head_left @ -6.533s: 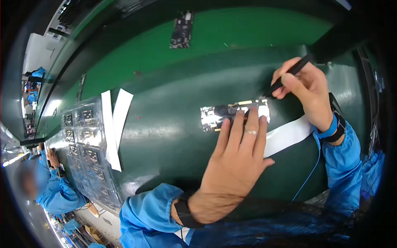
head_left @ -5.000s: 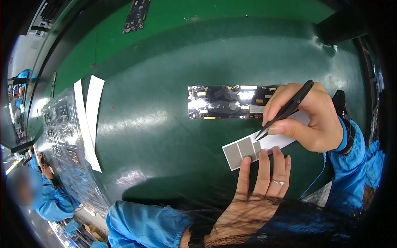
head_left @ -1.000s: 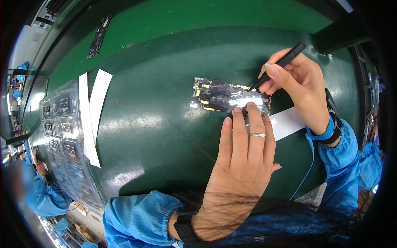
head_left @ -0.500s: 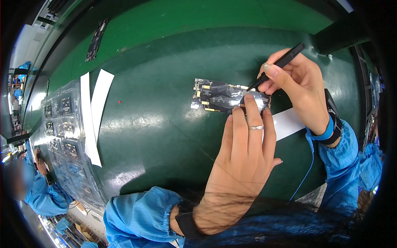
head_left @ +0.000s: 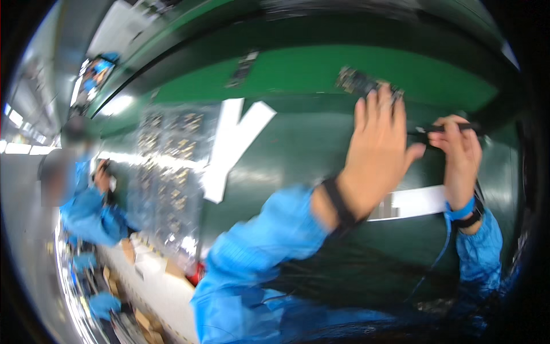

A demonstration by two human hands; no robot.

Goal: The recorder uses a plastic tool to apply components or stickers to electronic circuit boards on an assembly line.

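Board, dark, blurred, on the light-green strip just ahead of the left grip, right part under the fingertips. Left to right now: person in blue, well left of both grips, with one hand near the tray side. Next, tray, clear, columns of small parts inside, well left of the left grip. Something red behind and left of the left grip, beside the left sleeve, too blurred to name. White strips, two, along the tray's right edge, left of the left grip, near ends meeting, far ends splayed. Second board, ahead and left of the left grip, on the light green. Left hand palm down, fingers long and slightly parted, thumb out to the right, not closed around anything; pressing or just resting, no telling. Black band on that wrist. Sheet, white, gray pads at left end, behind the left grip, running across to the right wrist. Right hand, fingers and thumb clamped on black tweezers, tip pointing left toward the left thumb, apart from the board. Blue wristband and cord behind the right grip.
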